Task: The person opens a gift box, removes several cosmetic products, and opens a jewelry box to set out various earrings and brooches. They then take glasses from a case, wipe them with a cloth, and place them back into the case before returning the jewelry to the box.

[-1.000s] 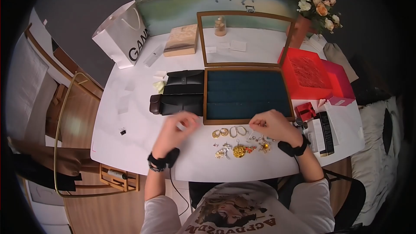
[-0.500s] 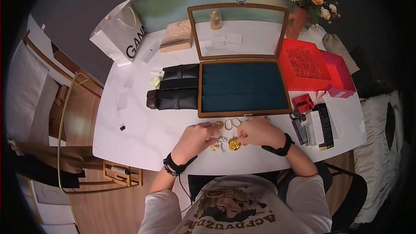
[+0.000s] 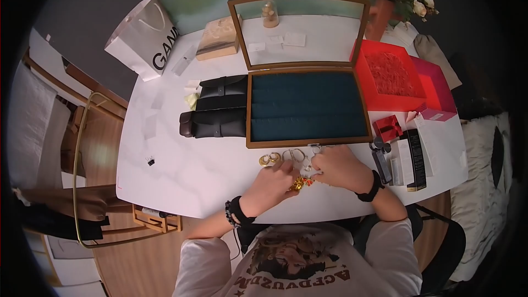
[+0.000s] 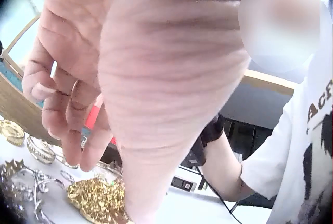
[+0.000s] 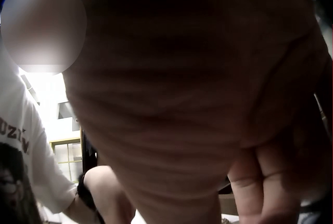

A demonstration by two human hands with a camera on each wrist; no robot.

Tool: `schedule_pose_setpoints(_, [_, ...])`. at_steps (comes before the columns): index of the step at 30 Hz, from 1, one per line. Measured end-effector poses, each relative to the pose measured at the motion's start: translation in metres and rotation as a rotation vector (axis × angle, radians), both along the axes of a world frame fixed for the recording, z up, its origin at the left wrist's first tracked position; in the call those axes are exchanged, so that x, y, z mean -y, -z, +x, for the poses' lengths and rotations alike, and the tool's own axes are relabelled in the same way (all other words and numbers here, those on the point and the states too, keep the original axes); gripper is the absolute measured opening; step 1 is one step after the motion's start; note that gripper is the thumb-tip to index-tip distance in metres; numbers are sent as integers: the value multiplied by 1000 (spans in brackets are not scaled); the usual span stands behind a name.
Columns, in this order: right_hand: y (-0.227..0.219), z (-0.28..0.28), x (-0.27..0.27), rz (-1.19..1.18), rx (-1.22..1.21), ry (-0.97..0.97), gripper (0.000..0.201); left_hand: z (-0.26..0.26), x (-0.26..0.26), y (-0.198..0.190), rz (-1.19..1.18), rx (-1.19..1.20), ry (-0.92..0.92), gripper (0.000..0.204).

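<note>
My left hand (image 3: 269, 187) hovers low over the jewelry, its fingertips beside a gold textured ornament (image 4: 96, 200). In the left wrist view its fingers are relaxed and bent downward, apart from the thumb. My right hand (image 3: 342, 169) is bent over the small pieces to the right, its fingertips close to a small earring (image 3: 308, 168) and an orange-and-gold piece (image 3: 308, 181). Whatever lies under its fingers is hidden. A pair of gold hoop earrings (image 3: 269, 159) and a pair of silver hoops (image 3: 297, 155) lie in a row behind the hands. Silver jewelry (image 4: 44, 193) shows in the left wrist view.
Behind the jewelry stands a wooden jewelry case (image 3: 308, 144) with dark teal lining, its glass lid raised. Black pouches (image 3: 220, 124) lie left of it. To the right are a red box (image 3: 393, 102), a small red box (image 3: 389, 128) and a black carton (image 3: 416, 165). A binder clip (image 3: 150, 161) lies far left.
Both hands came down to the jewelry from slightly raised. The left hand then moved right, from the silver brooch to the gold ornament, while the right hand shifted slightly right, uncovering that ornament.
</note>
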State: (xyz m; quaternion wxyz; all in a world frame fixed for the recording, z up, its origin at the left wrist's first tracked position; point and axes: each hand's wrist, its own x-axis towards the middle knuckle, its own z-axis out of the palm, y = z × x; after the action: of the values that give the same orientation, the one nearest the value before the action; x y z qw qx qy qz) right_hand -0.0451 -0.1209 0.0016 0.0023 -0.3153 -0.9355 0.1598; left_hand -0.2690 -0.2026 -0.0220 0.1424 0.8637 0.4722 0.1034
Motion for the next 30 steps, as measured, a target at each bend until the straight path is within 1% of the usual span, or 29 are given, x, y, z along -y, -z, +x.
schedule_pose_setpoints(1, [2,2,1,-1,2,3,18,1,1,7,-11,3,0,42])
schedule_pose_setpoints(3, [9,4,5,-54,38,36,19,4,2,9,-20,6,6,42])
schedule_pose_setpoints(4, [13,6,7,-53,38,40,19,5,2,9,12,18,3,41])
schedule_pose_setpoints(6, [19,8,12,-51,34,36,19,5,4,2,42,30,0,40])
schedule_pose_setpoints(8, [22,11,13,-66,38,51,20,1,5,-11,0,39,-83,38])
schedule_pose_setpoints(9, [23,12,13,-81,42,65,20,-3,6,-17,-2,37,-82,38])
schedule_pose_setpoints(11, [20,12,14,-96,-8,72,21,-14,1,-30,133,132,-148,40])
schedule_pose_setpoints(12, [18,12,14,-107,-59,78,22,-22,-5,-34,137,128,-147,40])
schedule_pose_setpoints(14, [21,8,15,-76,-54,40,23,-39,-27,-42,160,207,-260,41])
schedule_pose_setpoints(16, [25,3,14,-39,-48,2,24,-56,-63,-46,157,210,-281,41])
schedule_pose_setpoints(17, [27,0,13,-122,-42,-3,24,-62,-83,-48,144,219,-302,41])
schedule_pose_setpoints(18, [28,-1,11,-205,-35,-10,25,-68,-104,-49,195,161,-278,41])
schedule_pose_setpoints(20, [31,-1,8,-206,-34,-12,24,-74,-147,-54,85,108,-317,41])
schedule_pose_setpoints(21, [31,-1,8,-216,-30,-8,24,-81,-173,-39,162,133,-293,41])
schedule_pose_setpoints(23, [26,-1,9,-248,-48,-5,23,-86,-212,-23,185,144,-306,41])
schedule_pose_setpoints(25, [27,2,9,-279,-66,5,22,-85,-237,-8,209,157,-312,41])
schedule_pose_setpoints(27, [33,4,9,-256,-144,2,22,-85,-253,5,152,100,-384,42])
schedule_pose_setpoints(30, [27,4,8,-261,-98,-4,22,-83,-255,14,177,75,-385,45])
